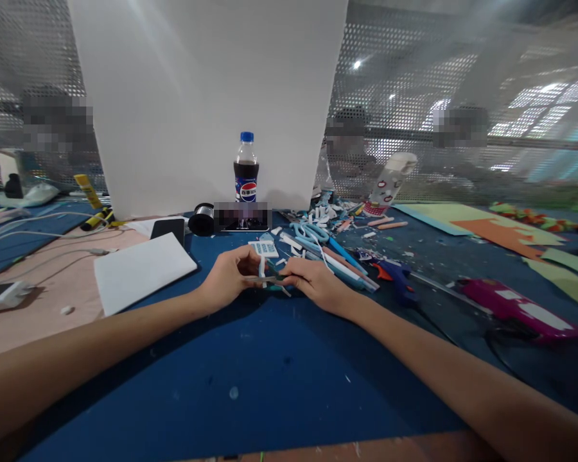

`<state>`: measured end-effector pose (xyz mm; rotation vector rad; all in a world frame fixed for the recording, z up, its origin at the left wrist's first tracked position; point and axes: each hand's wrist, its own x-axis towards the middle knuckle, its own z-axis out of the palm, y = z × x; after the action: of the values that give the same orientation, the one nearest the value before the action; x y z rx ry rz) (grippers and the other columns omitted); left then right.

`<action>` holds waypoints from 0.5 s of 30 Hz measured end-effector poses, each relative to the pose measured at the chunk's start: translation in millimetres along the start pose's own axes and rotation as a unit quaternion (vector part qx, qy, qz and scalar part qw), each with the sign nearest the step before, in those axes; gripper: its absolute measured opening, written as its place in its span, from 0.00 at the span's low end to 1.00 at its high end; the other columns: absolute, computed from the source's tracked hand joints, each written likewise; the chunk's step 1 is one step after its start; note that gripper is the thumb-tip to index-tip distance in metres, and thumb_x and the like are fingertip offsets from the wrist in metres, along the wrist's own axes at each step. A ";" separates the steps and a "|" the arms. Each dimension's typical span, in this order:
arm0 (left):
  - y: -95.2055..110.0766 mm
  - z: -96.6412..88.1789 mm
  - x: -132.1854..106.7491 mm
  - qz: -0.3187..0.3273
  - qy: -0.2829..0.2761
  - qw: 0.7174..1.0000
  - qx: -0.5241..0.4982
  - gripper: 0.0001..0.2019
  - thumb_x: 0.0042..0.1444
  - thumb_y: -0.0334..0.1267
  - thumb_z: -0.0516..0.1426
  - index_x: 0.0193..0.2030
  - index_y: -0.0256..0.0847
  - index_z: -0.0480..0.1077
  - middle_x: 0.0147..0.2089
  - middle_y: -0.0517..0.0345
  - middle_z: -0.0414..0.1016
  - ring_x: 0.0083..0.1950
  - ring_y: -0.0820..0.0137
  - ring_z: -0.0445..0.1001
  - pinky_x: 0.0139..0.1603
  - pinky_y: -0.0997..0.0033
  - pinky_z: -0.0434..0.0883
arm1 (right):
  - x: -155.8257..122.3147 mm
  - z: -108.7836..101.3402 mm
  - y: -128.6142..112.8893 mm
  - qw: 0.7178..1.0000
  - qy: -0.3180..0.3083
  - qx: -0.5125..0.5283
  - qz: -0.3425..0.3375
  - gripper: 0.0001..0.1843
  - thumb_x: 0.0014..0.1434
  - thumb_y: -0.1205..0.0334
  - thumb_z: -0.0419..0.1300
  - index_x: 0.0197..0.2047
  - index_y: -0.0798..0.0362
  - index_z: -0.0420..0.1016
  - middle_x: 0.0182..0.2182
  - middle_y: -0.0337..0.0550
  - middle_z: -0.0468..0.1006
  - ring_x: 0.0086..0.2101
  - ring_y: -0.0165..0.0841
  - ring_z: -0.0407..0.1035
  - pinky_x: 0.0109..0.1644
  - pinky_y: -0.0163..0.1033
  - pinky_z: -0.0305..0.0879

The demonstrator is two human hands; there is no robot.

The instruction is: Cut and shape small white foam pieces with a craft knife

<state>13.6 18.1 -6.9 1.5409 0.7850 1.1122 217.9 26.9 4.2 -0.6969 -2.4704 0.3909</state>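
My left hand is closed in a pinch on a small craft piece with a narrow white strip standing up from it. From the other side, my right hand meets it, thumb and fingers pressed together at a small teal piece. Its exact kind is too small and partly hidden to make out. Both hands are just above the blue mat. Right behind them lies a white card with pale blue squares.
Light blue scissors lie among paper scraps behind my right hand. Farther right are a blue glue gun and a magenta device. A cola bottle stands at the back. White sheets lie left, near cables.
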 end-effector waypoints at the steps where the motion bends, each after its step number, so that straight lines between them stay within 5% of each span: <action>1: 0.2 0.2 -0.1 0.000 0.003 1.000 0.001 0.13 0.37 0.25 0.62 0.28 0.38 0.61 0.29 0.63 0.73 0.29 0.73 0.74 0.29 0.75 0.71 | 0.3 0.5 -0.3 1.000 0.001 -0.001 -0.001 0.08 0.62 0.65 0.48 0.32 0.54 0.65 0.27 0.40 0.66 0.28 0.29 0.60 0.32 0.34 0.56; 15: 2.6 1.1 -2.3 0.000 0.017 0.999 0.040 0.12 0.38 0.26 0.62 0.27 0.38 0.63 0.28 0.62 0.73 0.27 0.73 0.73 0.29 0.74 0.71 | 0.9 0.3 -8.5 1.000 0.003 -0.016 0.002 0.10 0.62 0.64 0.47 0.29 0.54 0.61 0.26 0.40 0.64 0.28 0.30 0.59 0.32 0.34 0.54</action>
<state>13.7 15.0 -5.0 1.5927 0.8622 1.1213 213.7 20.4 7.9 -0.7161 -2.4749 0.3519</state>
